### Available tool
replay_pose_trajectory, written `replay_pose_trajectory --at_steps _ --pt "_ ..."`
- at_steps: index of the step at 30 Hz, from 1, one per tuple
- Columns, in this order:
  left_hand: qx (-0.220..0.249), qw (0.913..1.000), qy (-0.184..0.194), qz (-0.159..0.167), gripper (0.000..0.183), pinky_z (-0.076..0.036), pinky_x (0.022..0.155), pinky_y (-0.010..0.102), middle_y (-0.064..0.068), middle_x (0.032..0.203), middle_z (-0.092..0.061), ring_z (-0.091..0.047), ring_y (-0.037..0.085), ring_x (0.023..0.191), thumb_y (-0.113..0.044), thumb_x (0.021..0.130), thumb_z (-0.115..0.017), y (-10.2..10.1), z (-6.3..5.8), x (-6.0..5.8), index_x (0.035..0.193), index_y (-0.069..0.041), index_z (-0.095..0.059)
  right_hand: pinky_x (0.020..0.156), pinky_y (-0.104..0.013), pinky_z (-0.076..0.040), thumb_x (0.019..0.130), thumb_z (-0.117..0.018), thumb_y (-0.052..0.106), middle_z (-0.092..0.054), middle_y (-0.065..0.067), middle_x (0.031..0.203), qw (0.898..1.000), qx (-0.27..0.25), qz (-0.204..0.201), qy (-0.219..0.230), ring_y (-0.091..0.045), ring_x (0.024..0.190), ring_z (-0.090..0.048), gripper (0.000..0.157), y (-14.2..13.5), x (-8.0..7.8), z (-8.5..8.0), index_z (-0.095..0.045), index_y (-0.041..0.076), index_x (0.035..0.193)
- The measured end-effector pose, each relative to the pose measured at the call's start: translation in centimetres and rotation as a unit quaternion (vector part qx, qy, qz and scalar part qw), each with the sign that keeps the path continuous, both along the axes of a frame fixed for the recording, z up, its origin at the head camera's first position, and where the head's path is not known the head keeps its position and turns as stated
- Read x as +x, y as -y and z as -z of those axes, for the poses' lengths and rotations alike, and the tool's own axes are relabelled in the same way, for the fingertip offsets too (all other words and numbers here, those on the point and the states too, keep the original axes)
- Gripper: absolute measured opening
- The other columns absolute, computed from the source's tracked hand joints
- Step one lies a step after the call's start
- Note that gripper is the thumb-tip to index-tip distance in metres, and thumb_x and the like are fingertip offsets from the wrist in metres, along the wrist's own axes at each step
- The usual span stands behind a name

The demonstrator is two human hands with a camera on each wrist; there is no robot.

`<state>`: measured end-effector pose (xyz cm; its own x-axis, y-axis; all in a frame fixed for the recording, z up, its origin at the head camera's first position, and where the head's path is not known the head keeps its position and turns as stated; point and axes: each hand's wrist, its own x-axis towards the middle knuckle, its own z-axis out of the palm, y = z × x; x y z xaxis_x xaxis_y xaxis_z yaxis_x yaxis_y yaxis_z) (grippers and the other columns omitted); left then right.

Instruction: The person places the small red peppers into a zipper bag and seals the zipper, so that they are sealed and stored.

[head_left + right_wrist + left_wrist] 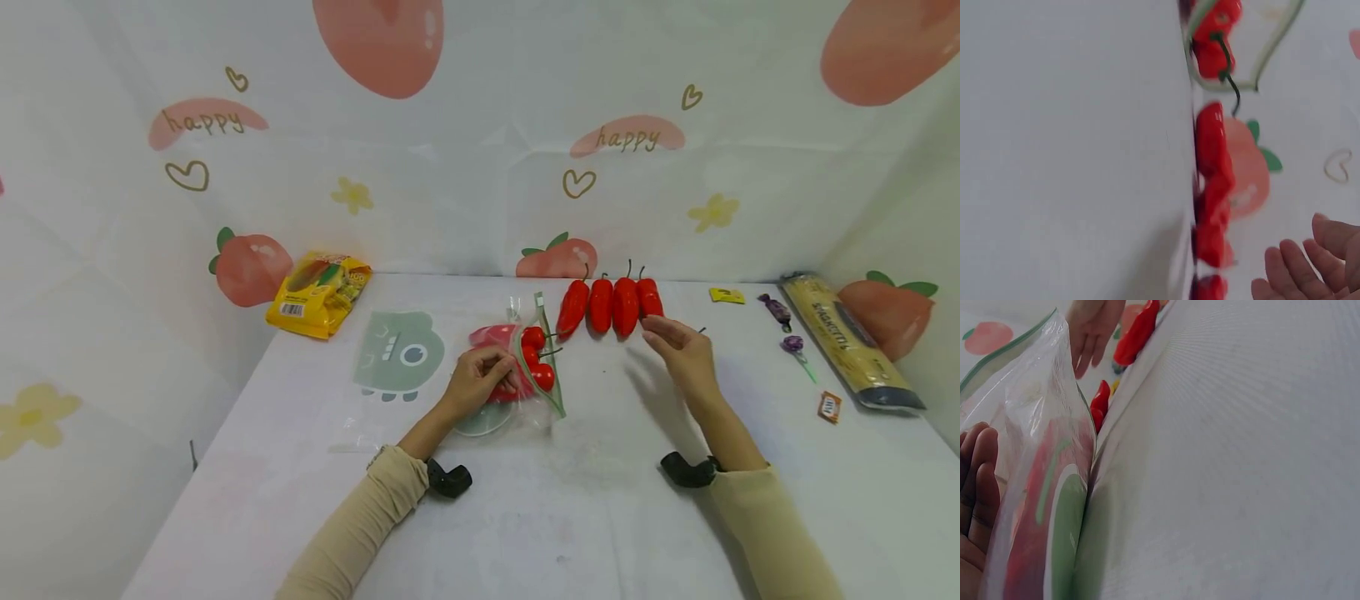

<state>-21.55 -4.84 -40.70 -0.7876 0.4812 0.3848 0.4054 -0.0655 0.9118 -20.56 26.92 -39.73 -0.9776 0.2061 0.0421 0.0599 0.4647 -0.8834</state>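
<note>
On the white table (pixel 570 500), my left hand (pixel 480 379) grips a clear zip bag (pixel 536 400) that lies there with several red peppers (pixel 534 350) inside, stems pointing out of its green-edged mouth. In the left wrist view the bag (pixel 1041 456) fills the left side, with my fingers (pixel 979 487) behind the film. A row of several loose red peppers (pixel 609 306) lies just beyond the bag. My right hand (pixel 678 346) hovers open beside the rightmost pepper and holds nothing. The right wrist view shows its straight fingers (pixel 1310 269) near that row (pixel 1213 187).
A flat clear bag with a green cartoon print (pixel 397 354) lies left of my left hand. A yellow snack packet (pixel 318 293) leans at the back left. At the right are a spaghetti packet (pixel 847 337), purple candies (pixel 775 310) and small sachets (pixel 727 295). Printed cloth walls enclose the table.
</note>
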Motion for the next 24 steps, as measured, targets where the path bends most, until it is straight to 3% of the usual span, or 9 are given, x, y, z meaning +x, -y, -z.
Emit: replay_pose_trajectory --at_steps 2,5,8,10,13,16,24 --pt "-0.003 1.0000 0.004 -0.003 0.013 -0.056 0.061 0.023 0.030 0.073 -0.060 -0.062 0.024 0.060 0.004 0.090 -0.050 0.0 -0.1 0.1 0.085 0.013 -0.058 0.102 -0.029 -0.041 0.091 -0.051 0.040 -0.048 -0.012 0.137 0.999 0.007 0.035 0.004 -0.015 0.123 -0.048 0.055 -1.4 0.5 -0.3 -0.042 0.012 0.137" --pt "-0.002 1.0000 0.001 -0.004 0.014 -0.056 0.062 0.023 0.028 0.073 -0.060 -0.063 0.016 0.060 -0.001 0.091 -0.051 0.0 1.0 -0.5 0.085 0.010 -0.058 0.107 -0.042 -0.034 0.092 -0.048 0.042 -0.038 -0.013 0.144 0.997 0.008 0.071 0.022 -0.027 0.134 -0.035 0.059 -3.2 1.1 -0.7 -0.034 0.012 0.142" --pt "0.003 1.0000 -0.004 -0.002 0.015 -0.056 0.061 0.024 0.027 0.073 -0.061 -0.063 0.011 0.059 -0.002 0.091 -0.051 0.0 1.5 -0.9 0.085 0.010 -0.058 0.109 -0.047 -0.028 0.093 -0.046 0.042 -0.027 -0.013 0.149 0.994 -0.004 0.086 0.065 -0.032 0.138 -0.024 0.063 -4.4 1.5 -0.6 -0.026 0.011 0.144" --pt "0.002 1.0000 -0.003 -0.001 0.014 -0.056 0.061 0.023 0.028 0.073 -0.061 -0.063 0.013 0.059 0.000 0.091 -0.051 0.0 1.2 -0.7 0.085 0.010 -0.058 0.109 -0.048 -0.027 0.093 -0.047 0.041 -0.021 -0.013 0.151 0.991 -0.010 0.088 0.101 -0.033 0.140 -0.020 0.067 -4.8 1.5 -0.3 -0.019 0.011 0.146" --pt "-0.005 1.0000 0.006 -0.002 0.013 -0.055 0.062 0.022 0.030 0.074 -0.060 -0.063 0.020 0.060 0.002 0.091 -0.050 0.1 0.2 0.0 0.085 0.012 -0.058 0.109 -0.049 -0.026 0.092 -0.049 0.040 -0.016 -0.015 0.152 0.987 -0.009 0.090 0.135 -0.035 0.140 -0.017 0.072 -5.3 1.3 0.6 -0.012 0.011 0.147" --pt "-0.014 0.9999 0.009 -0.005 0.014 -0.055 0.064 0.021 0.029 0.074 -0.061 -0.063 0.024 0.061 0.001 0.091 -0.050 0.1 -0.1 0.1 0.086 0.012 -0.058 0.110 -0.051 -0.025 0.092 -0.050 0.039 -0.015 -0.019 0.151 0.985 0.005 0.086 0.150 -0.038 0.139 -0.016 0.074 -5.5 1.1 1.2 -0.009 0.011 0.147" --pt "-0.010 0.9998 0.014 -0.008 0.014 -0.055 0.063 0.020 0.030 0.074 -0.060 -0.063 0.016 0.060 0.002 0.091 -0.051 0.1 -0.1 0.1 0.085 0.012 -0.058 0.107 -0.053 -0.031 0.092 -0.050 0.036 -0.022 -0.024 0.148 0.982 0.036 0.087 0.166 -0.041 0.136 -0.021 0.071 -5.1 0.6 1.7 -0.013 0.011 0.146"
